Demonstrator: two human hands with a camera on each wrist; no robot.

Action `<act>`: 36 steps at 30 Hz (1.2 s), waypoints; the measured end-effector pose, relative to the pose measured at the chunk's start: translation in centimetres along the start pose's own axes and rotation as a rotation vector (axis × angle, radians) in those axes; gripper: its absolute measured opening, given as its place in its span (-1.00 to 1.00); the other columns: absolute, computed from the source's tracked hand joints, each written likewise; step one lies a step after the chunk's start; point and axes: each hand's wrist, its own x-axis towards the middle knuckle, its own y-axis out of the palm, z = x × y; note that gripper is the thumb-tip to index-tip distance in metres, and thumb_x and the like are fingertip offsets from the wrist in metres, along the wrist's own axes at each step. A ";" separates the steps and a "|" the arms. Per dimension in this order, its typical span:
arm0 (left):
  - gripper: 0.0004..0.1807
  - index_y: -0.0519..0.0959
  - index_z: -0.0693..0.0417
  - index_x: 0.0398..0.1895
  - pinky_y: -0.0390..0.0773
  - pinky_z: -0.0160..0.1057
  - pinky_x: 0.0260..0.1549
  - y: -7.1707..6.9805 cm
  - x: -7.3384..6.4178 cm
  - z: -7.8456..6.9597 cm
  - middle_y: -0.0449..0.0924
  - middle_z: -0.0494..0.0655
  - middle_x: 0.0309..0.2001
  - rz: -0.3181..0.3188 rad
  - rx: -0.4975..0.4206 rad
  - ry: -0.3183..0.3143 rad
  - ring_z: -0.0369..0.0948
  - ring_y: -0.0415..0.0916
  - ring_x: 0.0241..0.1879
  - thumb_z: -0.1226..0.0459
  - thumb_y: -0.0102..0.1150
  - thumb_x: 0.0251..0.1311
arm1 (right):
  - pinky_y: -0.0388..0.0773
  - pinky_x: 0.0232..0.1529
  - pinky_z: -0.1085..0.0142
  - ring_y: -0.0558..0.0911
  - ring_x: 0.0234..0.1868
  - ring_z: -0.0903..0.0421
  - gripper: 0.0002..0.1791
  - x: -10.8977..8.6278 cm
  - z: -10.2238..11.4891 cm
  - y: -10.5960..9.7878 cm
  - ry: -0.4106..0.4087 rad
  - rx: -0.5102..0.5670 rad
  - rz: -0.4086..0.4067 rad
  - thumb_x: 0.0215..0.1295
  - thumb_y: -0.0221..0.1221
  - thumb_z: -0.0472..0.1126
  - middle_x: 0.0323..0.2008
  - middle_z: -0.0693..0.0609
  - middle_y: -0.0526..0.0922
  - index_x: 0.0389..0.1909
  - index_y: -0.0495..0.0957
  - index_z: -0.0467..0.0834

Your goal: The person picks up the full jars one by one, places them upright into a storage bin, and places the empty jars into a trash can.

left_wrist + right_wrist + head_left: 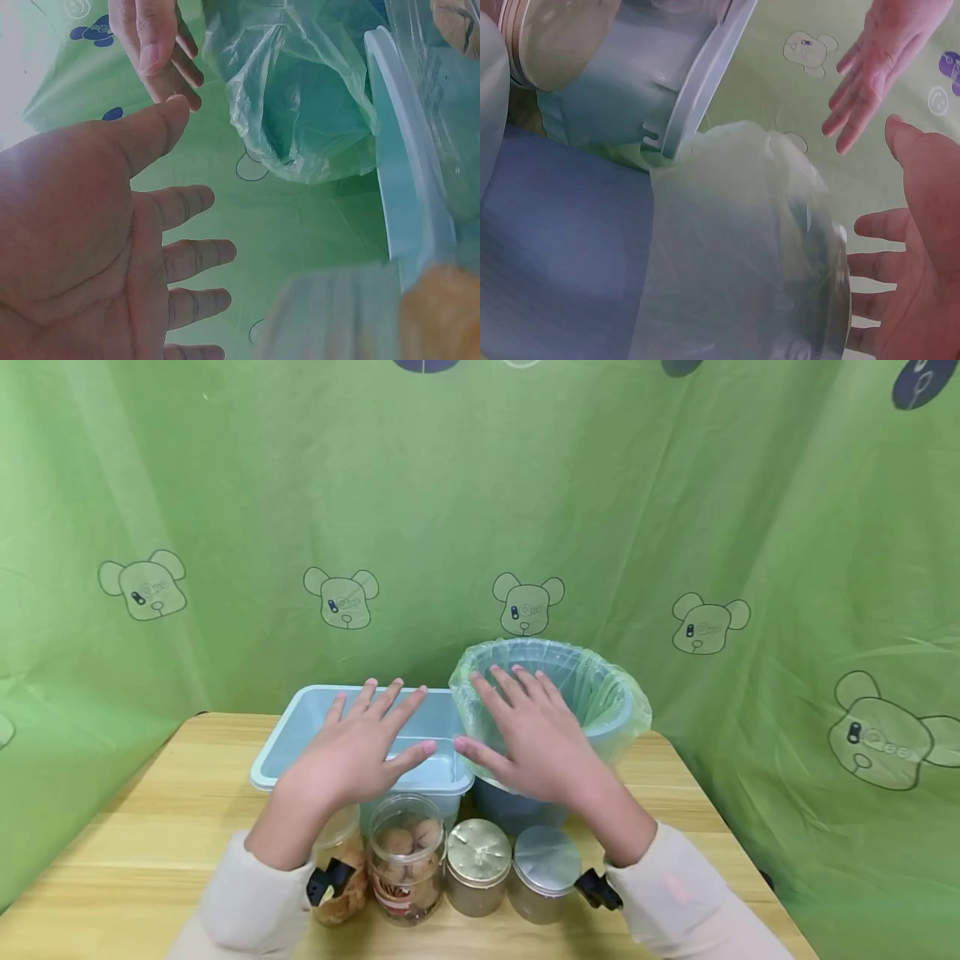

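My left hand (356, 747) is held palm down with fingers spread above a light-blue rectangular basin (279, 747). Fingers also straight and apart, my right hand (536, 743) hovers over the near rim of a blue bin (517, 810) lined with a thin green plastic bag (637, 702). Both hands hold nothing, and their thumb tips come close together. Nearer me stand a clear jar with orange-brown contents (345, 893), partly behind my left wrist, and a clear jar of brown round pieces (408, 860). Beside them are a gold-topped jar (478, 856) and a silver-topped jar (546, 864).
Everything stands on a light wooden table (142, 827). A green curtain (420, 510) printed with bear heads hangs behind and on both sides. The basin and the bin sit side by side at the back, behind the row of jars.
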 end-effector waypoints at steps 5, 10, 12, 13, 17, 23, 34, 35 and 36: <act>-0.18 -0.03 -0.15 0.68 -0.36 0.31 0.49 -0.3 -0.6 0.4 -0.17 0.09 0.64 -0.005 -0.010 -0.009 0.18 -0.34 0.60 -0.21 -0.11 0.49 | -0.07 0.55 -0.16 0.19 0.53 -0.28 -0.10 0.2 0.7 0.5 -0.074 0.005 -0.038 0.45 -0.02 0.40 0.51 -0.24 0.26 0.58 0.19 -0.11; -0.19 0.00 -0.11 0.67 -0.33 0.36 0.47 -0.6 -1.4 1.1 -0.14 0.15 0.63 -0.017 -0.028 -0.002 0.23 -0.29 0.59 -0.20 -0.13 0.51 | -0.06 0.56 -0.13 0.24 0.51 -0.24 -0.14 0.4 1.3 1.2 -0.146 -0.016 -0.057 0.46 0.01 0.36 0.48 -0.23 0.32 0.56 0.24 -0.12; -0.20 0.01 -0.11 0.67 -0.33 0.39 0.45 -0.7 -1.7 1.5 -0.13 0.17 0.63 -0.017 -0.042 0.001 0.25 -0.27 0.58 -0.21 -0.15 0.51 | -0.08 0.57 -0.12 0.25 0.50 -0.24 -0.16 0.4 1.5 1.5 -0.180 -0.013 -0.064 0.47 0.02 0.34 0.47 -0.23 0.33 0.55 0.26 -0.13; -0.20 0.01 -0.11 0.67 -0.33 0.40 0.45 -0.7 -1.8 1.7 -0.13 0.17 0.63 -0.015 -0.050 0.000 0.25 -0.26 0.58 -0.21 -0.16 0.51 | -0.09 0.57 -0.11 0.26 0.50 -0.23 -0.17 0.4 1.6 1.6 -0.198 -0.011 -0.065 0.47 0.02 0.33 0.47 -0.23 0.33 0.54 0.27 -0.13; -0.19 0.00 -0.13 0.67 -0.34 0.40 0.44 -0.8 -2.4 2.7 -0.11 0.17 0.63 -0.008 -0.066 -0.015 0.24 -0.26 0.59 -0.25 -0.21 0.51 | -0.12 0.57 -0.10 0.23 0.52 -0.23 -0.18 0.5 2.2 2.1 -0.262 0.005 -0.062 0.49 0.01 0.31 0.47 -0.24 0.32 0.54 0.26 -0.14; -0.15 -0.01 -0.14 0.68 -0.36 0.42 0.43 -0.7 -3.2 4.0 -0.10 0.20 0.62 -0.014 -0.070 -0.034 0.27 -0.29 0.58 -0.32 -0.29 0.48 | -0.01 0.56 -0.10 0.20 0.54 -0.19 -0.19 0.5 2.9 2.9 -0.342 -0.004 -0.054 0.50 0.00 0.30 0.48 -0.23 0.32 0.56 0.23 -0.13; -0.15 -0.02 -0.01 0.67 -0.27 0.54 0.35 0.0 -4.0 8.2 -0.11 0.31 0.60 -0.005 -0.111 -0.100 0.41 -0.27 0.53 -0.27 -0.27 0.52 | 0.17 0.52 -0.02 0.30 0.48 -0.15 -0.16 0.3 3.6 4.2 -0.489 -0.041 -0.015 0.48 -0.02 0.35 0.46 -0.19 0.35 0.56 0.22 -0.10; -0.15 -0.02 0.00 0.67 -0.26 0.55 0.34 0.1 -4.0 8.7 -0.11 0.32 0.60 -0.004 -0.114 -0.106 0.42 -0.27 0.52 -0.26 -0.28 0.52 | 0.19 0.51 -0.02 0.32 0.47 -0.15 -0.16 0.3 3.7 4.3 -0.504 -0.045 -0.012 0.47 -0.02 0.36 0.46 -0.19 0.36 0.56 0.22 -0.09; -0.15 -0.02 0.01 0.67 -0.25 0.56 0.33 0.1 -4.1 9.1 -0.10 0.33 0.59 -0.003 -0.118 -0.110 0.43 -0.26 0.52 -0.26 -0.27 0.52 | 0.20 0.50 -0.01 0.33 0.46 -0.14 -0.16 0.3 3.8 4.4 -0.516 -0.045 -0.006 0.47 -0.02 0.36 0.45 -0.18 0.36 0.56 0.22 -0.09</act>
